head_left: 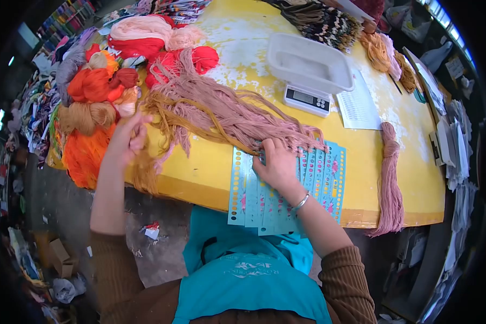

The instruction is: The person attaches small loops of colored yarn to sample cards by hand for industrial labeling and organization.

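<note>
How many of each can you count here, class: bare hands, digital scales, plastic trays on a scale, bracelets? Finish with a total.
Bare hands: 2, left hand and right hand
Digital scale: 1
Plastic tray: 1
Bracelet: 1
Total: 5

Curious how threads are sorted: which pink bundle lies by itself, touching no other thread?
The narrow pink hank overhanging the front edge of the table, at the right. The other pink bundles lie against other colours.
</note>
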The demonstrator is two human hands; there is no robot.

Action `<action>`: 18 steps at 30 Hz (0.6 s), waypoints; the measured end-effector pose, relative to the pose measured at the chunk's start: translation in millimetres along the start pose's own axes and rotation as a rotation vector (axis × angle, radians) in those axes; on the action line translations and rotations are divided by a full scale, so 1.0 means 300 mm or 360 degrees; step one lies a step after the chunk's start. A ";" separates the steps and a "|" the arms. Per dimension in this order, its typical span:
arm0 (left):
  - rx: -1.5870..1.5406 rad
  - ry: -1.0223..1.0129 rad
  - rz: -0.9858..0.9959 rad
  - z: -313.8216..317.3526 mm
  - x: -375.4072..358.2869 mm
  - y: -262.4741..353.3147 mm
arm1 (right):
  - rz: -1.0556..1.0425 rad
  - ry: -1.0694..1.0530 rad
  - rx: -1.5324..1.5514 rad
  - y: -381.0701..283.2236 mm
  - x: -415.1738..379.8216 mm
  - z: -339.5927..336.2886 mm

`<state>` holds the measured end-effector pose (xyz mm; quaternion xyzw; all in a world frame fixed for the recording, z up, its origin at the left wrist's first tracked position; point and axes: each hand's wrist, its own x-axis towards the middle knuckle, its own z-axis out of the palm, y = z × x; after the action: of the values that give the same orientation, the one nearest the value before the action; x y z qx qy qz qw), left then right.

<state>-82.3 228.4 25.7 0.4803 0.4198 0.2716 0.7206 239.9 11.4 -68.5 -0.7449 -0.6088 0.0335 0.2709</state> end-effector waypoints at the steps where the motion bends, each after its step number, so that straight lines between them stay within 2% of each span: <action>1: -0.0300 -0.0064 0.0057 0.004 -0.057 -0.043 | -0.0012 -0.0005 0.0008 0.001 -0.001 0.001; 3: -0.0846 -0.0389 -0.0003 0.040 -0.155 -0.123 | -0.0023 -0.0013 -0.0034 -0.001 0.002 0.006; 5: -0.0693 0.0028 0.0043 0.249 -0.296 -0.117 | -0.0054 -0.0026 -0.0018 -0.014 0.005 0.001; 7: -0.0880 -0.0100 0.0088 0.354 -0.373 -0.138 | -0.0074 -0.0096 -0.0047 -0.033 0.000 -0.016; 8: -0.0876 0.0089 0.0064 0.433 -0.411 -0.115 | -0.0179 -0.0017 0.0071 -0.062 -0.011 -0.031; 9: -0.0880 0.0094 0.0067 0.413 -0.434 -0.136 | -0.0203 -0.0015 0.0170 -0.107 -0.026 -0.052; 11: -0.1118 -0.0187 0.0371 0.340 -0.483 -0.182 | -0.0273 0.0006 0.0352 -0.190 -0.063 -0.077; 12: -0.0878 -0.0190 0.0545 0.338 -0.521 -0.153 | -0.0277 0.0004 0.0353 -0.205 -0.078 -0.072; 14: -0.0979 -0.0026 0.0649 0.279 -0.574 -0.156 | -0.0519 -0.0078 0.0498 -0.229 -0.089 -0.068; 16: -0.0999 -0.0042 0.0655 0.209 -0.629 -0.206 | -0.0635 -0.0077 0.0483 -0.244 -0.072 -0.051; 18: -0.1005 0.0079 0.0530 0.195 -0.693 -0.258 | -0.0829 -0.0343 0.0321 -0.271 -0.042 -0.034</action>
<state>-136.4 5.6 36.8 0.2890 0.2485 0.5132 0.7690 168.4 5.1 -27.2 -0.5250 -0.7983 0.1021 0.2767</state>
